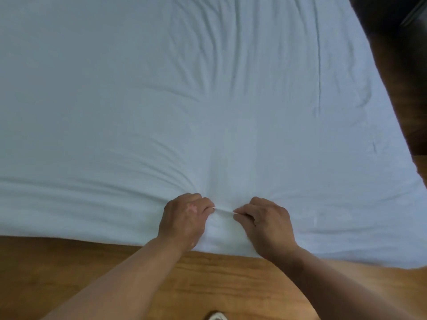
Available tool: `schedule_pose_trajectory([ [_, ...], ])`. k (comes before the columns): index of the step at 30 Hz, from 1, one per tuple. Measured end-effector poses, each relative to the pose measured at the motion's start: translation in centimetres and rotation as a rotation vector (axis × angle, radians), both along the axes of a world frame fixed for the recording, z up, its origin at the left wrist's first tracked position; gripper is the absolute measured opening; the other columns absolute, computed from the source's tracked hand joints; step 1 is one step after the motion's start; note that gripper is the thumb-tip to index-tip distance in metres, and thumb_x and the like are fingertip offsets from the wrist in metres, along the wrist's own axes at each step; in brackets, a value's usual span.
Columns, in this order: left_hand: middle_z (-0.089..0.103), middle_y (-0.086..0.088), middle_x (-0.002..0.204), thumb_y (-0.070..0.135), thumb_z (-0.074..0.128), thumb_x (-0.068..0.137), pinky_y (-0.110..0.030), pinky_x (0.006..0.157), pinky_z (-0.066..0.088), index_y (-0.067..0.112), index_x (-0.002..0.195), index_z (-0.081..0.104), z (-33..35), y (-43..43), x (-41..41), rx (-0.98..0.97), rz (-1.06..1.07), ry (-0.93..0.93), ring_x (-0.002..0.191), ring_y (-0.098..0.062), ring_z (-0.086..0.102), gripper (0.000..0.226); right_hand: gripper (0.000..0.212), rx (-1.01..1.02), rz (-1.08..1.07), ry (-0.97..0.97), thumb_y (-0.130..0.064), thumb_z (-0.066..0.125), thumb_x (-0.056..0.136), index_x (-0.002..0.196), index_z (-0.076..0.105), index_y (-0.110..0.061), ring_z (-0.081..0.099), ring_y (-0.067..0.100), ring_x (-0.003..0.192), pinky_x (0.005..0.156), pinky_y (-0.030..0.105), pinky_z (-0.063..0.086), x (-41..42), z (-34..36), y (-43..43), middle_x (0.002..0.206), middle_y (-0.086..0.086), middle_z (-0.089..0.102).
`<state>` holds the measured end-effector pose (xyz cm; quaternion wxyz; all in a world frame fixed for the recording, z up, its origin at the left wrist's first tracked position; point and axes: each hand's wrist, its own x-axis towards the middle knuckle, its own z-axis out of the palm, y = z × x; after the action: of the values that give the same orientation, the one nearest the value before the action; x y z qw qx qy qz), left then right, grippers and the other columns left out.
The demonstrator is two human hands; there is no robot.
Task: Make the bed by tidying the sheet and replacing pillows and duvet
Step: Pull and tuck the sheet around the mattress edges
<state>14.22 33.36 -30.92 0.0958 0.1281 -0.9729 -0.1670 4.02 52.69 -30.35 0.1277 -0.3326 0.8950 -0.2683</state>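
At bed's near edge, left hand (184,218) and right hand (263,221) each pinch the white sheet (138,100), seemingly one shared fold, above wood floor (69,262).

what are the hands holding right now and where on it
Both hands pinch the white sheet at its near edge: the left hand and the right hand grip a small bunched fold of fabric between them, close together.

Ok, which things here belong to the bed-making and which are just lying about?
In the job:
sheet; left hand and right hand, both pinching a fold of it near the edge.

Just there:
wooden floor; shoe; dark object, far right corner.
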Motion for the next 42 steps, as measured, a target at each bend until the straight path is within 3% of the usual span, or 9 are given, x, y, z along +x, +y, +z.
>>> schedule_pose_trajectory([
  [6, 0.066, 0.012, 0.077, 0.032, 0.065, 0.093, -0.032, 0.056, 0.056, 0.027, 0.088, 0.074, 0.7, -1.1, 1.3, 0.030, -0.175, -0.005, 0.068, -0.012, 0.059, 0.012, 0.018, 0.037, -0.043, 0.059, -0.037, 0.057, 0.089, 0.082, 0.073, -0.032, 0.054, 0.008, 0.069, 0.057, 0.028, 0.047, 2.0, 0.7, 0.1, 0.072, -0.013, 0.054],
  [10, 0.060, 0.006, 0.130, 0.061, 0.062, 0.085, -0.031, 0.101, 0.048, 0.026, 0.130, 0.065, 1.7, -6.8, 1.2, 0.011, -0.340, -0.117, 0.117, -0.016, 0.054, 0.057, 0.035, 0.019, 0.123, 0.059, -0.050, 0.056, 0.085, 0.111, 0.069, -0.030, 0.057, 0.011, 0.091, 0.078, 0.028, 0.049, 1.4, 2.0, -3.1, 0.101, -0.013, 0.062],
  [12, 0.053, 0.005, 0.144, 0.068, 0.055, 0.083, -0.035, 0.108, 0.043, 0.027, 0.140, 0.059, 2.2, -10.8, 2.3, -0.086, -0.261, -0.184, 0.130, -0.018, 0.048, 0.070, 0.052, 0.039, 0.217, 0.029, -0.055, 0.060, 0.083, 0.127, 0.064, -0.027, 0.055, 0.014, 0.100, 0.086, 0.031, 0.048, 1.9, 2.0, -6.3, 0.114, -0.010, 0.061],
  [18, 0.076, 0.000, 0.096, 0.025, 0.085, 0.079, -0.035, 0.067, 0.061, 0.018, 0.101, 0.080, 1.0, -11.6, 3.3, -0.107, -0.090, -0.163, 0.084, -0.023, 0.069, 0.023, 0.010, 0.050, 0.161, 0.055, -0.037, 0.070, 0.086, 0.088, 0.074, -0.028, 0.055, 0.015, 0.073, 0.069, 0.028, 0.049, 3.7, -0.6, -11.2, 0.080, -0.011, 0.059],
  [21, 0.071, 0.006, 0.076, 0.019, 0.088, 0.076, -0.031, 0.055, 0.055, 0.023, 0.089, 0.080, 0.8, -11.5, 2.1, -0.089, -0.078, -0.229, 0.068, -0.020, 0.064, 0.016, 0.017, 0.092, 0.142, -0.001, -0.036, 0.061, 0.094, 0.094, 0.077, -0.030, 0.058, 0.017, 0.076, 0.066, 0.031, 0.048, 3.1, -0.5, -11.7, 0.080, -0.009, 0.061],
  [31, 0.066, 0.012, 0.081, 0.038, 0.061, 0.098, -0.025, 0.064, 0.043, 0.030, 0.092, 0.074, 4.0, -11.5, 5.7, 0.089, -0.217, -0.308, 0.074, -0.011, 0.058, 0.016, 0.030, 0.081, 0.056, -0.078, -0.053, 0.050, 0.088, 0.088, 0.076, -0.036, 0.056, 0.005, 0.074, 0.061, 0.023, 0.044, 6.3, 1.7, -9.5, 0.074, -0.016, 0.059],
  [34, 0.063, 0.011, 0.107, 0.042, 0.047, 0.105, -0.027, 0.084, 0.047, 0.030, 0.114, 0.067, 4.3, -13.9, 5.5, 0.149, -0.307, -0.393, 0.101, -0.012, 0.055, 0.025, 0.023, 0.152, -0.046, -0.015, -0.045, 0.054, 0.084, 0.092, 0.073, -0.035, 0.057, 0.008, 0.080, 0.063, 0.016, 0.036, 7.5, 1.7, -11.0, 0.079, -0.016, 0.056],
  [38, 0.051, 0.010, 0.133, 0.049, 0.066, 0.091, -0.025, 0.105, 0.040, 0.026, 0.141, 0.053, 4.9, -23.1, 8.0, 0.081, -0.359, -0.400, 0.122, -0.013, 0.046, 0.056, 0.044, 0.186, 0.041, -0.079, -0.052, 0.059, 0.087, 0.129, 0.060, -0.038, 0.052, 0.008, 0.104, 0.086, 0.018, 0.038, 10.5, 3.5, -17.0, 0.112, -0.018, 0.055],
  [42, 0.064, 0.003, 0.112, 0.028, 0.088, 0.074, -0.035, 0.080, 0.060, 0.016, 0.119, 0.071, 4.2, -30.4, 11.5, -0.084, -0.302, -0.283, 0.101, -0.019, 0.060, 0.050, 0.047, 0.103, 0.059, -0.080, -0.046, 0.062, 0.091, 0.136, 0.060, -0.031, 0.051, 0.016, 0.110, 0.093, 0.028, 0.038, 12.9, 2.7, -25.8, 0.121, -0.010, 0.057],
])
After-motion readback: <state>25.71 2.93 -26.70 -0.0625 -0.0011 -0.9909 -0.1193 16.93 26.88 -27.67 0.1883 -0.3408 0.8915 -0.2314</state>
